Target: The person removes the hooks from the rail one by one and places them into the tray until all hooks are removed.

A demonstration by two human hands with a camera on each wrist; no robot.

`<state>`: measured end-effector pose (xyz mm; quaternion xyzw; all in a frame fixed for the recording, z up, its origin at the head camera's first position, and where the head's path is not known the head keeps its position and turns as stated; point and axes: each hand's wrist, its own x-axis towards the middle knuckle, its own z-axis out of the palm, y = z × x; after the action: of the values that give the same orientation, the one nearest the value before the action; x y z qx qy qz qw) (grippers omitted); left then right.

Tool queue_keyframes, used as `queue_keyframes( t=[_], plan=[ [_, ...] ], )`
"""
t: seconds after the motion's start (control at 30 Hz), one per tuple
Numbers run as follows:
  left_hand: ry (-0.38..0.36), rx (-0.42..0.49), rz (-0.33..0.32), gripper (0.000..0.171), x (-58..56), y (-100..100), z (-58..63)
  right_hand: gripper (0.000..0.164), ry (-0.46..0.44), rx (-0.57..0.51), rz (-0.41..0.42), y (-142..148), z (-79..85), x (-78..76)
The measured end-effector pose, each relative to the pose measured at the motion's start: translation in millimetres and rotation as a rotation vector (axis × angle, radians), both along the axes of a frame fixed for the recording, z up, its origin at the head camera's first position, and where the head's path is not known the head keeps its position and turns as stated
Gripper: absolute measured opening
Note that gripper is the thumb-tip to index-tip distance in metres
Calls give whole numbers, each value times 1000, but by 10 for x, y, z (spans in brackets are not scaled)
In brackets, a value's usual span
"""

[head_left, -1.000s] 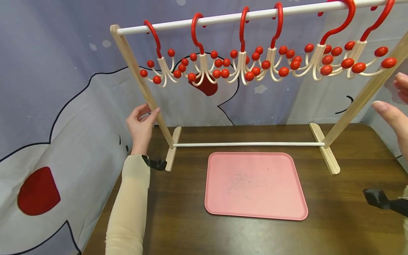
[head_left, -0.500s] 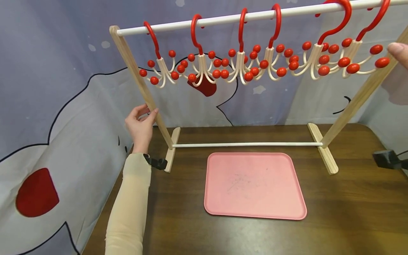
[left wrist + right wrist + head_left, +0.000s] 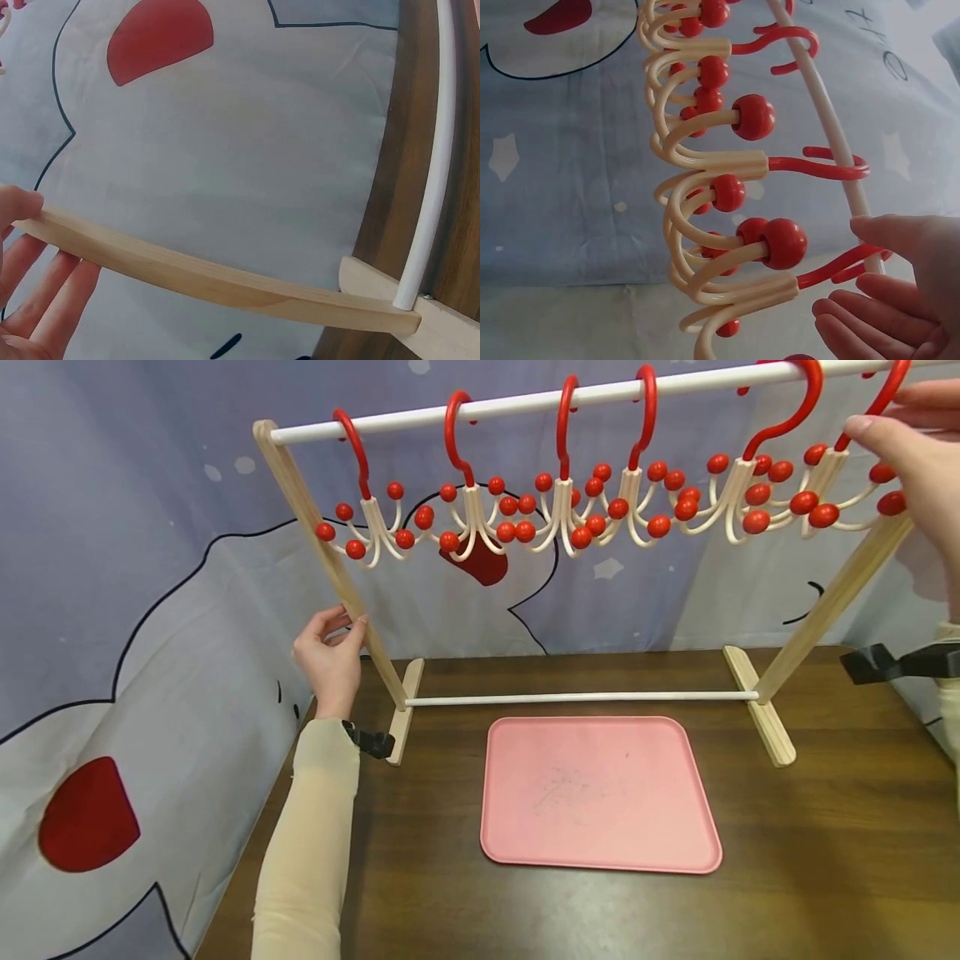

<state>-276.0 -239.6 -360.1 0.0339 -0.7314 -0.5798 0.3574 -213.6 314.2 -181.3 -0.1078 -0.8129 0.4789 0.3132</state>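
Note:
A rack with a white top rail stands on the table, bearing several hangers with red hooks and cream prongs tipped with red balls. My left hand holds the rack's left wooden post between thumb and fingers, partway up. At the upper right, my right hand is at the rightmost hanger. In the right wrist view its thumb is by the rail and its fingers extend below the red hook, with thumb and fingers spread apart around it. Whether the thumb touches the hook is unclear.
A pink tray lies on the brown wooden table in front of the rack. A white lower bar joins the wooden feet. A patterned curtain hangs behind and at the left.
My right hand has risen from the right edge, then come in leftward to the rightmost hanger's hook. The left hand keeps its hold on the post.

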Motion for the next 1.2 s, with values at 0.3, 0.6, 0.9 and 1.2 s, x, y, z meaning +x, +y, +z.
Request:
queue_keyframes(
  t=[0.3, 0.6, 0.9, 1.2],
  plan=[
    [18, -17, 0, 22, 6, 11, -1, 33, 16, -116, -8, -77, 25, -39],
    [37, -29, 9, 22, 6, 4, -18, 34, 51, -104, 3, -97, -19, -58],
    [28, -40, 28, 23, 20, 3, -36, 36, 77, -109, -8, -90, -48, -87],
    [27, -24, 29, 22, 12, -5, -55, 27, 49, -152, -9, -53, -21, -84]
  ],
)
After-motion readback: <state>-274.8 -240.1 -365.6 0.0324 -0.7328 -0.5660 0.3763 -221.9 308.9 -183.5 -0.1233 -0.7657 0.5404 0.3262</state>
